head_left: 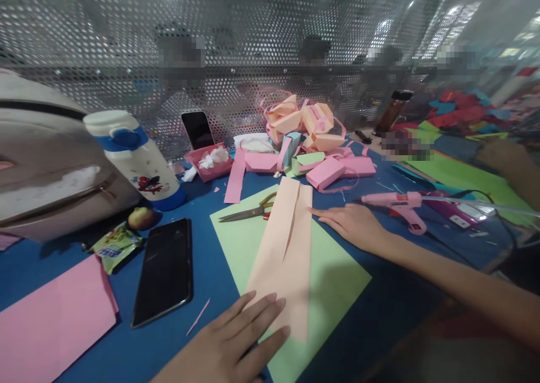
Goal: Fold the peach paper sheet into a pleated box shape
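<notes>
A folded strip of peach paper [291, 248] lies lengthwise over a light green sheet [337, 282]. One long flap of the strip stands slightly raised along its upper part. My left hand [228, 338] rests on the strip's near end, fingers stretched out. At the strip's far right edge, my right hand [358, 225] touches the paper with an extended index finger, the other fingers loosely bent. Scissors [248, 211] with yellowish handles lie on the green sheet, their handles partly hidden by the peach strip.
A pink glue gun [396, 203] with its cord lies right. Behind are folded pink paper pieces [329, 172] and peach paper shapes [316, 118]. Left are a black tablet [164, 270], snack packet [116, 245], bottle [139, 163], bag [54, 175] and pink paper [54, 321].
</notes>
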